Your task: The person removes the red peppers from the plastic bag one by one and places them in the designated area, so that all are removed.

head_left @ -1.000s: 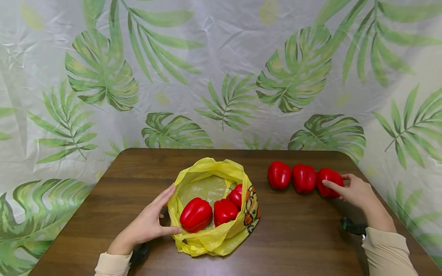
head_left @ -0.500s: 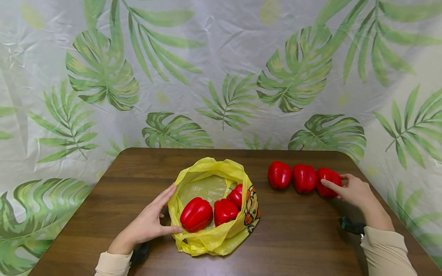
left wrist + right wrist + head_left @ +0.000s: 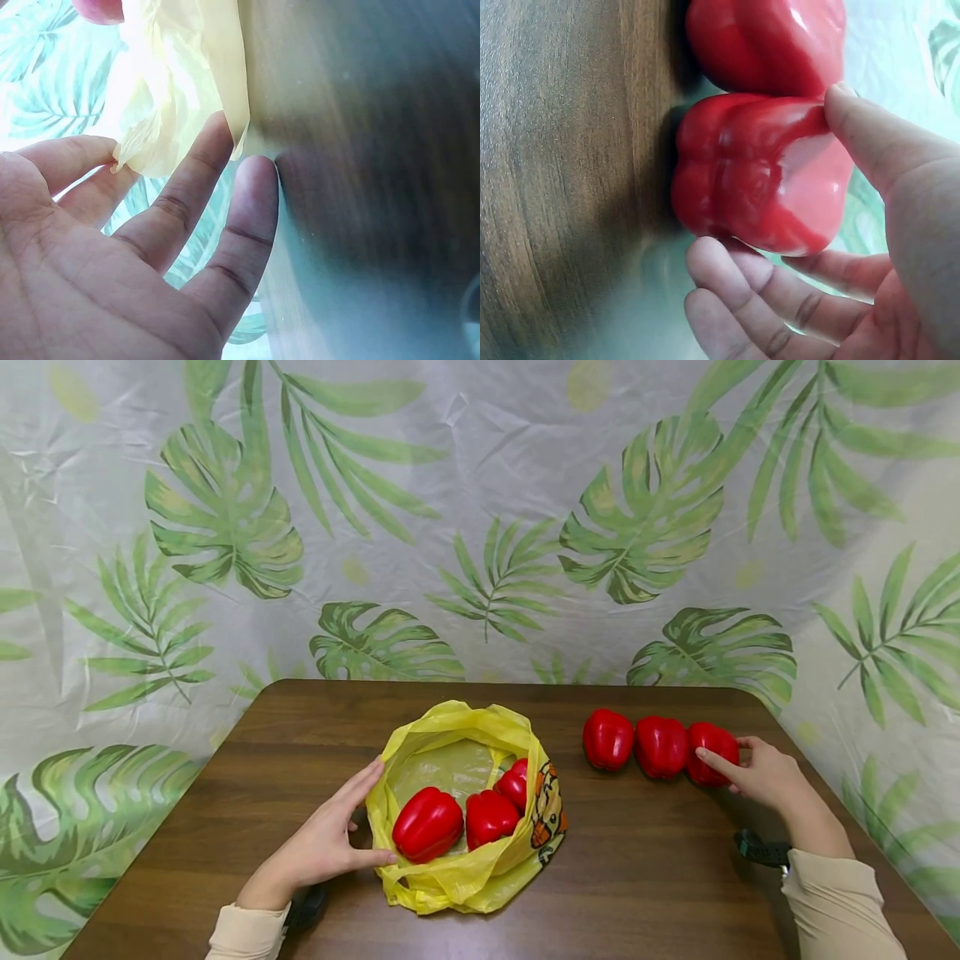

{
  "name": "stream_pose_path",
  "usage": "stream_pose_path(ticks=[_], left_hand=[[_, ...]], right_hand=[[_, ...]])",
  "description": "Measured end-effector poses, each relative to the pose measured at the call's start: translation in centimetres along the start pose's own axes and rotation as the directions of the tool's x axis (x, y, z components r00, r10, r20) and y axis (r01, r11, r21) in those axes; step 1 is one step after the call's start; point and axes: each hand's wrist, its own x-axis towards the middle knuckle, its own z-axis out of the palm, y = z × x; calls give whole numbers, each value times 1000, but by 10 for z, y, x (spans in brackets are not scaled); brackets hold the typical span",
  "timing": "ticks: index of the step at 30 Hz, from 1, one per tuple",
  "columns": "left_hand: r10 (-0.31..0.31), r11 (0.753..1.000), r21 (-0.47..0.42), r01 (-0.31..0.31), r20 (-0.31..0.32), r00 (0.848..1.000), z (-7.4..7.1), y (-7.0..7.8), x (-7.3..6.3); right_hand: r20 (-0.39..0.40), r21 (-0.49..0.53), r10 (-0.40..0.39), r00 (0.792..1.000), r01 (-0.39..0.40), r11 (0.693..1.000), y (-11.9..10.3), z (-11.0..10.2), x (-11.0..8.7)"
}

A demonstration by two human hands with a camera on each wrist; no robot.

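Observation:
A yellow plastic bag sits on the table with its mouth spread, and red bell peppers lie inside, the largest at the left. My left hand is at the bag's left side, its fairly straight fingers touching the rim and its thumb at the near edge. In the left wrist view the fingertips rest along the thin plastic. My right hand holds the rightmost bell pepper of a row of three between thumb and fingers. Close up, this pepper abuts its neighbour.
The other two bell peppers in the row, the left one and the middle one, lie right of the bag. Everything rests on a dark wooden table, with a leaf-print curtain behind its far edge.
My right hand has shifted slightly left with the rightmost bell pepper, bringing it closer against the middle one. The left hand and the bag look the same.

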Motion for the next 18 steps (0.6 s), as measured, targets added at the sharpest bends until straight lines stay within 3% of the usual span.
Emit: stream_pose_path(ticks=[12,18], left_hand=[[9,1000,3,-9,-7,1000,0,1,0],[12,1000,5,-12,-6,1000,0,1,0]], right_hand=[[26,-30,6,1000,-5,1000,0,-4,0],[-17,-82,-9,1000,8,997,-2,-9,-2]])
